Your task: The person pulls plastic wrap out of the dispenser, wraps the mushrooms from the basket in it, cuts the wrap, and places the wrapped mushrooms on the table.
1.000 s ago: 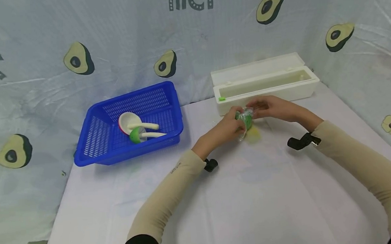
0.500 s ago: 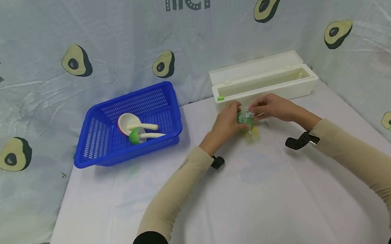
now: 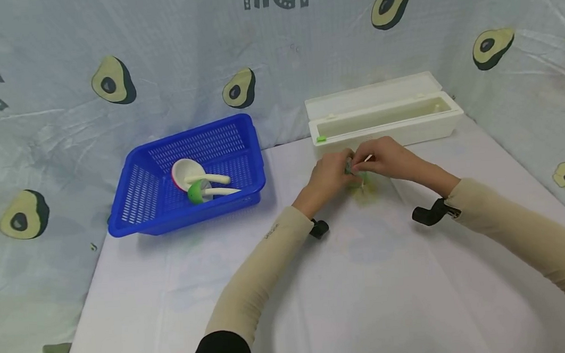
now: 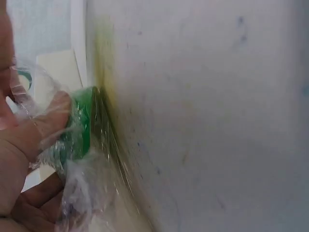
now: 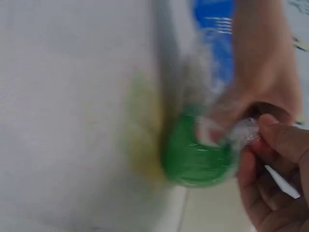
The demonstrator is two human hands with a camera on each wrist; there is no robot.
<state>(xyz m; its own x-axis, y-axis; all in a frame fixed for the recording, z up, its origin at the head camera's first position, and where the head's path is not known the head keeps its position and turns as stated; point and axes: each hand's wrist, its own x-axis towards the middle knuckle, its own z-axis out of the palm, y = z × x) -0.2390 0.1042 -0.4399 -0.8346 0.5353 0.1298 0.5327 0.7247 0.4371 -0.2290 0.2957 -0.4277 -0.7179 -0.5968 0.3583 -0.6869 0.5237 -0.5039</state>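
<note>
A small green object (image 3: 349, 167) wrapped in clear plastic film (image 4: 87, 183) sits between both hands, just above the white table (image 3: 364, 279), in front of the white dispenser box (image 3: 385, 119). My left hand (image 3: 332, 175) grips it from the left, fingers curled on the film (image 4: 46, 128). My right hand (image 3: 379, 159) pinches the film (image 5: 244, 130) at the top of the green object (image 5: 195, 152). The object's full shape is hidden by the fingers.
A blue plastic basket (image 3: 140, 202) stands at the left with a white and red bowl (image 3: 186, 173) and a green spoon-like tool (image 3: 200, 191) inside. The long white box has its lid open at the back. Avocado-print cloth (image 3: 114, 84) walls the table.
Both hands have closed in on the green object and shifted slightly toward the white box. The right hand's fingers now pinch the film at its top, and less green shows.
</note>
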